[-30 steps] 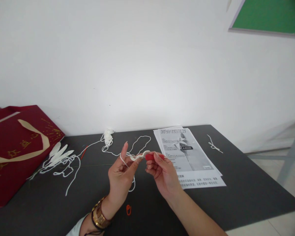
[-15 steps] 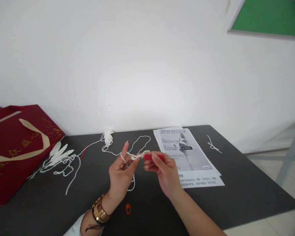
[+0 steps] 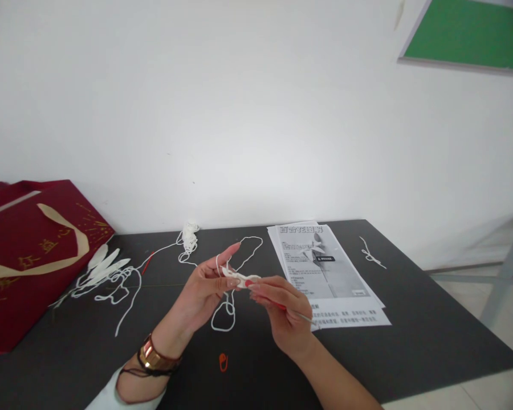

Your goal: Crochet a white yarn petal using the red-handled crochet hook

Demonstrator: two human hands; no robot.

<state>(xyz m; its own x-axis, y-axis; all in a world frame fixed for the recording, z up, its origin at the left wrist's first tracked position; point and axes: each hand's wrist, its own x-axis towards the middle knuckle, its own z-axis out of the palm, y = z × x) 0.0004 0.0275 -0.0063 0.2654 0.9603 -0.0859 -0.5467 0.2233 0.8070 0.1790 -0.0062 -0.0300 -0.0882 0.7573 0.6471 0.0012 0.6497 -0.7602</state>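
Note:
My left hand (image 3: pixel 205 287) pinches a small white crochet piece (image 3: pixel 233 277) between thumb and fingers, its index finger stretched up with white yarn passing over it. My right hand (image 3: pixel 288 310) is closed on a crochet hook (image 3: pixel 277 305) with a red grip; its metal shaft sticks out behind the hand toward the lower right. The fingertips of both hands meet at the crochet piece, so the hook's working tip is hidden. A loop of yarn (image 3: pixel 223 328) hangs below the left hand onto the dark table.
An orange stitch marker (image 3: pixel 223 362) lies in front of the hands. Printed sheets (image 3: pixel 354 285) are at the right, a yarn bow (image 3: pixel 370 254) beyond. White petal-shaped pieces (image 3: pixel 106 270), a yarn bundle (image 3: pixel 190 234) and a dark red bag (image 3: pixel 38 245) are at the left.
My right hand has turned and lowered, so the hook now slants down to the right. My left index finger has tilted rightward, and the hands' fingertips have come together.

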